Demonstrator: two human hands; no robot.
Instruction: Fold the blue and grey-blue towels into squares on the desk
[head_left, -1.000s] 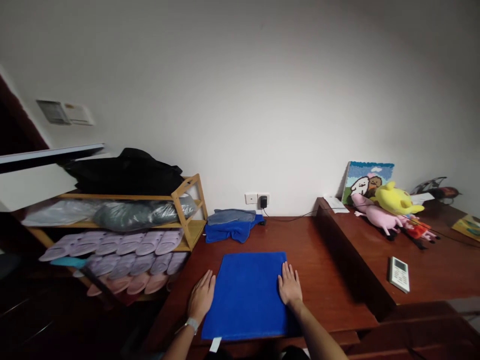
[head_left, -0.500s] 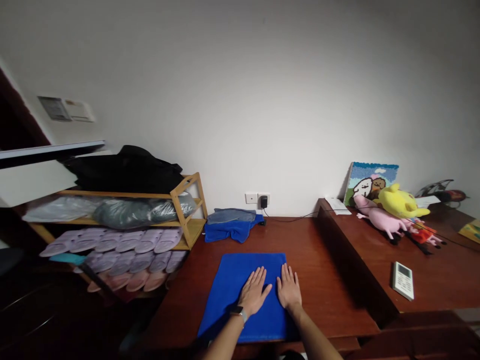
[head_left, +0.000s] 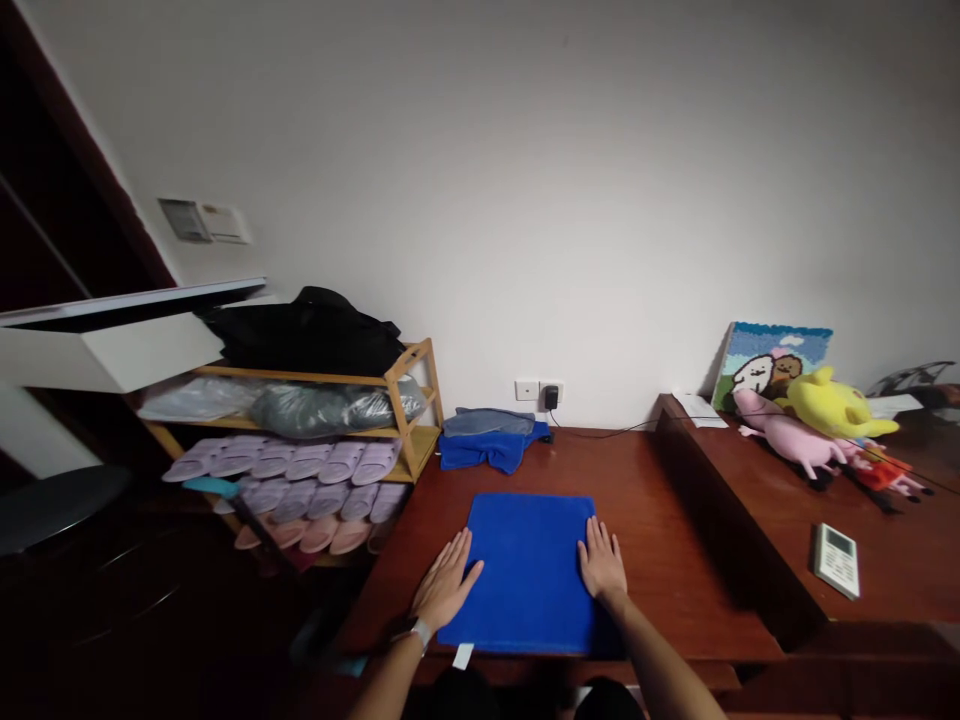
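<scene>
A blue towel (head_left: 529, 575) lies spread flat on the reddish-brown wooden table (head_left: 645, 530), with a small white tag (head_left: 463, 656) poking out at its near left corner. My left hand (head_left: 444, 585) rests flat at the towel's left edge, fingers stretched out and thumb over the cloth. On the opposite side, my right hand (head_left: 602, 560) lies flat along the right edge, its fingers extended. Neither hand grips anything. A watch shows on my left wrist.
Crumpled blue and grey cloths (head_left: 487, 440) lie at the table's back left. A black plug (head_left: 551, 397) sits in the wall outlet. Left stands a wooden rack (head_left: 412, 450) of slippers. On the raised right surface are plush toys (head_left: 832, 405) and a white remote (head_left: 836, 560).
My left hand has slid left from the middle of the towel to its left edge. My right hand remains by the right edge. The view has turned slightly left.
</scene>
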